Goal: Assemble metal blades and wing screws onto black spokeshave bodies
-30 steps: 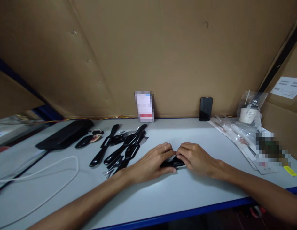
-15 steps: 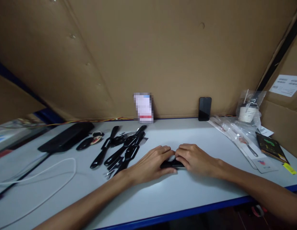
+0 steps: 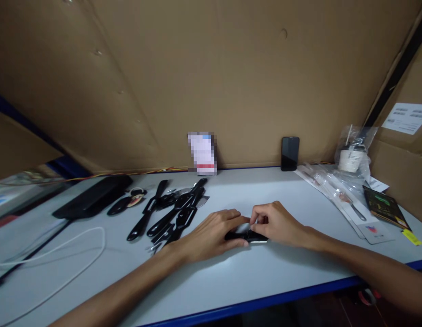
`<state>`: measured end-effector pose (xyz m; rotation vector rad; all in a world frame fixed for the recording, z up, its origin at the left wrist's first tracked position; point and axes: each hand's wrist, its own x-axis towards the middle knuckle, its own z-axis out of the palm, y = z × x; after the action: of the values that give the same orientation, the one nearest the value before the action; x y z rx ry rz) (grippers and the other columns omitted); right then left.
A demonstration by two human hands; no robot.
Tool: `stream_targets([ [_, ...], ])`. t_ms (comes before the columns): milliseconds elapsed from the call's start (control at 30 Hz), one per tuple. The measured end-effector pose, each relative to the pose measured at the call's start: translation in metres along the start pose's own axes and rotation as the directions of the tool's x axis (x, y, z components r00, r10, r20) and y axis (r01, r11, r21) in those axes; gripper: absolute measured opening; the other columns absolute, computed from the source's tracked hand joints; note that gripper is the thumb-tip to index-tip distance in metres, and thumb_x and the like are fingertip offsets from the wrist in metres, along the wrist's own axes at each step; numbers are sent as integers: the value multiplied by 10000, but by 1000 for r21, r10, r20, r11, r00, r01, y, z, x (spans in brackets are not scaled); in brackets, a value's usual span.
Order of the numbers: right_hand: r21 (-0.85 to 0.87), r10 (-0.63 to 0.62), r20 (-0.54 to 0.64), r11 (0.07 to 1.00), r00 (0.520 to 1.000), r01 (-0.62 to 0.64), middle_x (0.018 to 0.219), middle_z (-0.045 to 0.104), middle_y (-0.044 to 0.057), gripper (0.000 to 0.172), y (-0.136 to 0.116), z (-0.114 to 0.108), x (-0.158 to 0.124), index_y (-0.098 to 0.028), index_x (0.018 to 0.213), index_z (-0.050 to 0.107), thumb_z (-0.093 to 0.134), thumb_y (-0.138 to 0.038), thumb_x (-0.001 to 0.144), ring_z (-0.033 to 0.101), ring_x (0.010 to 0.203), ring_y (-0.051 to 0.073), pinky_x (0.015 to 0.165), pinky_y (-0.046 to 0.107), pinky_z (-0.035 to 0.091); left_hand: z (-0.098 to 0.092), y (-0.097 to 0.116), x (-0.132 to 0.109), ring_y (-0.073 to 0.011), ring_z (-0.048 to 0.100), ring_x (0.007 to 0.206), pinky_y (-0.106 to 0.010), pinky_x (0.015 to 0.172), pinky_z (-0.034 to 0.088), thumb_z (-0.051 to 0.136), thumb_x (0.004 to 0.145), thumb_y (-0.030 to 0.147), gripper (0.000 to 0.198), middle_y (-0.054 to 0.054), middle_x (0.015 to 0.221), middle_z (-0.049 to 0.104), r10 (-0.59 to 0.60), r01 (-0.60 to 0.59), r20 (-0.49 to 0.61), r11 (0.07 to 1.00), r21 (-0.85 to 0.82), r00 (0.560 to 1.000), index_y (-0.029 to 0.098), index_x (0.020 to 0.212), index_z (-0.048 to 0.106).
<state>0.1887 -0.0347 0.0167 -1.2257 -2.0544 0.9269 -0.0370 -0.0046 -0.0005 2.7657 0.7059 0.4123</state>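
Observation:
A black two-handled tool, by its shape a spokeshave [image 3: 244, 235], lies low over the table in front of me, with a thin pale edge showing along its near side. My left hand [image 3: 214, 234] is wrapped round its left part, thumb on the near side and fingers on the far side. Above the tool's middle, my right hand [image 3: 277, 225] has its thumb and forefinger pinched together; whatever lies between them is too small to make out. The tool's right end is partly hidden under that hand. Several similar black spokeshaves [image 3: 185, 202] lie in a pile left of my hands.
A black case [image 3: 93, 197], a black key fob [image 3: 118, 205] and a white cable [image 3: 102, 243] are on the left. Against the cardboard wall lean a blurred-screen phone [image 3: 203, 154] and a dark phone [image 3: 290, 153]. Carded packages [image 3: 352, 211] and a bagged white cup [image 3: 350, 160] stand right.
My right hand has lifted slightly and its fingers have drawn into a pinch over the tool, uncovering more of its right part. My left hand keeps its hold.

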Motion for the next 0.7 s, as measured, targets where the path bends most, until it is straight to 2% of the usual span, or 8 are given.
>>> stream_targets([
  [67, 68, 29, 53, 997, 998, -33, 581, 597, -56, 131, 1, -5, 2, -172, 734, 676, 697, -68, 812, 517, 553, 103, 564, 235, 372, 1, -1, 0, -227, 627, 791, -326, 706, 458, 467, 1014, 677, 555, -78, 950, 670, -8, 8, 17, 1000, 4, 1000, 182, 1141, 684],
  [167, 122, 8, 149, 992, 989, -26, 625, 640, -40, 131, 5, -12, 6, -169, 741, 699, 683, -78, 832, 549, 583, 106, 574, 232, 392, 0, -1, -1, -239, 644, 829, -336, 736, 471, 482, 1010, 674, 559, -84, 983, 678, -35, 35, 40, 999, -6, 999, 193, 1217, 677],
  [233, 91, -7, 144, 996, 990, -7, 630, 637, -41, 134, 10, -13, 9, -169, 737, 707, 687, -77, 832, 542, 590, 103, 584, 230, 388, -1, 1, -1, -247, 649, 858, -344, 758, 478, 482, 1014, 668, 558, -87, 1000, 681, -47, 48, 49, 999, -16, 998, 196, 1248, 664],
  [367, 9, -66, 91, 998, 994, 66, 670, 646, -38, 135, 17, -11, 11, -171, 826, 738, 668, -57, 839, 540, 621, 101, 616, 231, 379, -2, 3, -1, -231, 621, 791, -320, 697, 452, 482, 1019, 660, 522, -68, 932, 662, -84, 84, 50, 996, -5, 995, 181, 1128, 659],
  [467, -20, -114, 131, 993, 985, 117, 687, 650, -36, 160, 18, -12, 10, -181, 842, 750, 647, -59, 854, 536, 632, 105, 625, 236, 377, -2, 3, -1, -213, 579, 726, -301, 650, 419, 503, 1004, 672, 509, -41, 865, 625, -103, 102, 51, 995, 13, 993, 184, 1063, 637],
  [600, -56, -126, 197, 989, 972, 139, 701, 637, -35, 76, 14, -24, 8, -197, 919, 786, 749, -183, 855, 543, 644, 117, 651, 251, 410, -2, 4, -1, -200, 561, 713, -298, 657, 415, 503, 1000, 679, 508, -27, 852, 610, -96, 97, 52, 995, -4, 994, 193, 1076, 627],
  [700, -45, -122, 246, 990, 962, 137, 745, 663, -24, 191, 13, -32, 8, -200, 1017, 797, 796, -219, 827, 588, 690, 133, 691, 265, 449, -4, 5, 0, -199, 562, 713, -304, 669, 427, 527, 994, 671, 494, -24, 852, 611, -110, 111, 53, 994, -22, 993, 196, 1080, 634],
])
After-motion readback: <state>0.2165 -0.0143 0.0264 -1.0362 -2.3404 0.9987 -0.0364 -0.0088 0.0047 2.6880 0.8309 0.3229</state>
